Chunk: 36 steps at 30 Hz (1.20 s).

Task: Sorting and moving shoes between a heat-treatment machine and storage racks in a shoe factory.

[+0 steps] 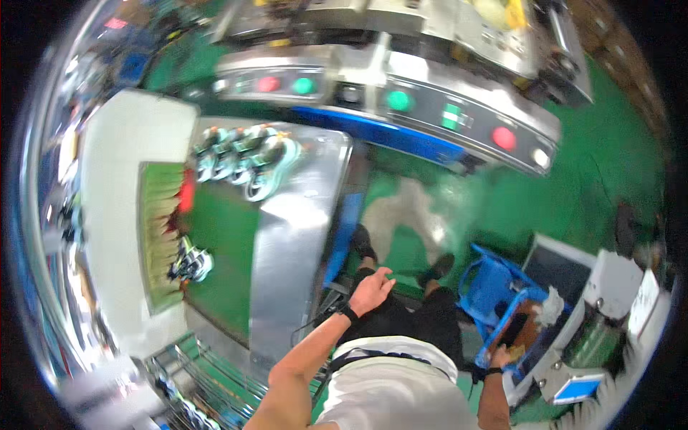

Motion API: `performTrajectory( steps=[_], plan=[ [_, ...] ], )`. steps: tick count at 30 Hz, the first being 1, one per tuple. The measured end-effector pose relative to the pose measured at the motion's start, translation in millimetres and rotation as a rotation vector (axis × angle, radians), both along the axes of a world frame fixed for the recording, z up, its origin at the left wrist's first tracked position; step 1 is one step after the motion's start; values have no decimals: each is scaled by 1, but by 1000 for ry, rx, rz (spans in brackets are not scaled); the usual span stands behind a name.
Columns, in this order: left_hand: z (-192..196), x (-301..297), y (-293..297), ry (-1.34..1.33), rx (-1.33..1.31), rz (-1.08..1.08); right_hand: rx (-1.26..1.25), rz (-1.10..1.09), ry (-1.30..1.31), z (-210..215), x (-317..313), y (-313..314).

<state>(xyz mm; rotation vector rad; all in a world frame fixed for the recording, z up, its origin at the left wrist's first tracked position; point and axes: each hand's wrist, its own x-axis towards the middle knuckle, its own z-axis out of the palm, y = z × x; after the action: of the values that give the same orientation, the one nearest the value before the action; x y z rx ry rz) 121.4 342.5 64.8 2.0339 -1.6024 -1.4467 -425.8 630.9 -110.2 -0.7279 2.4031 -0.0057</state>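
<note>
Blue plastic sits low at my right: a tray (504,322) with a brown inside, and my right hand (500,356) is at its near edge, where something small and yellowish (516,352) shows beside the fingers; whether they grasp anything or only rest there, I cannot tell. One dark piece (513,330) lies within the tray, and a crumpled whitish wad (550,308) is at its right side. Just beyond stands a blue frame (491,287), and further right a lit blue screen (579,389) is set among pale equipment. My left hand (374,292) hangs over my thigh, released, its fingers loosely spread and holding nothing. To its left, a steel bench (290,279) stands between me and a green surface (226,244), past which black-and-white shoes (192,263) sit by a yellowish curtain (159,236) in a white housing (140,129). Pale green shoes (247,158) crowd the bench's far end. Ahead, a console (459,118) with red and green buttons bars the way; metal racking (208,369) fills the lower left.
</note>
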Motion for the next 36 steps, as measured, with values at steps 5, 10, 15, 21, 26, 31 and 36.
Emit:
performTrajectory(
  steps=[5,10,15,21,26,31,36],
  plan=[
    [16,135,21,75,-78,397,-203,-44,-263,41,45,-82],
    [-23,305,126,-60,-196,807,22,212,-742,108,266,-250],
    [-7,508,223,-434,-404,1230,44,425,-743,193,388,-336],
    [52,710,220,-852,-322,896,166,97,-496,280,408,-362],
    [46,796,243,-666,-155,667,330,250,-353,301,454,-387],
    [44,800,231,-485,73,544,218,395,-484,283,492,-401],
    [5,723,245,-653,-141,743,318,635,-492,258,527,-414]
  ],
)
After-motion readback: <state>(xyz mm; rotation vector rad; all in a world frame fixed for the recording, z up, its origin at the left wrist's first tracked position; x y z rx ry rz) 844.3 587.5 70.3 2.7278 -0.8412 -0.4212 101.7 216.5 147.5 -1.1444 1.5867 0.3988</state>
